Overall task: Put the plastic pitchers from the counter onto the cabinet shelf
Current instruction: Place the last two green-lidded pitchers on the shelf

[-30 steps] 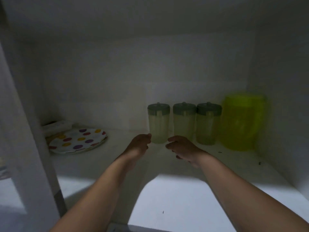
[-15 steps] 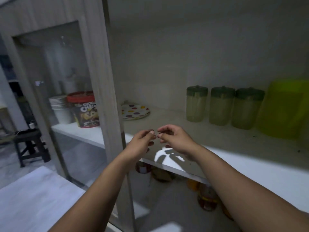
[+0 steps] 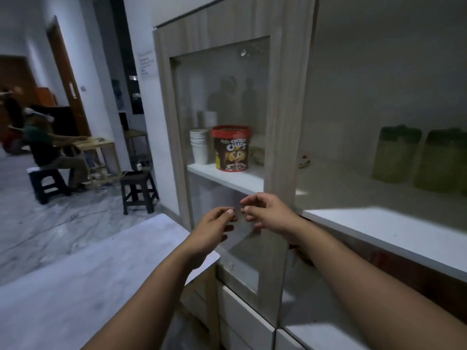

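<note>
Two pale green plastic pitchers with dark green lids stand upright on the white cabinet shelf [image 3: 379,228] at the right: one pitcher [image 3: 394,154] and a second pitcher [image 3: 439,160] beside it, cut by the frame edge. My left hand [image 3: 214,223] and my right hand [image 3: 267,213] hover close together in front of the glass door, below and left of the pitchers. Both hands are empty with fingers loosely curled and apart. No pitcher shows on the grey counter [image 3: 88,274].
A wood-framed glass cabinet door [image 3: 280,122] stands between me and the left shelf section, which holds a red-lidded Choco Chips tub [image 3: 231,149] and stacked white cups [image 3: 199,146]. A spotted plate [image 3: 304,160] peeks past the frame. Two stools and seated persons are at far left.
My view swung left and pulled back from the shelf. Both hands withdrew from the pitchers out to the glass door front, still empty. The yellow-green pitcher has left the frame.
</note>
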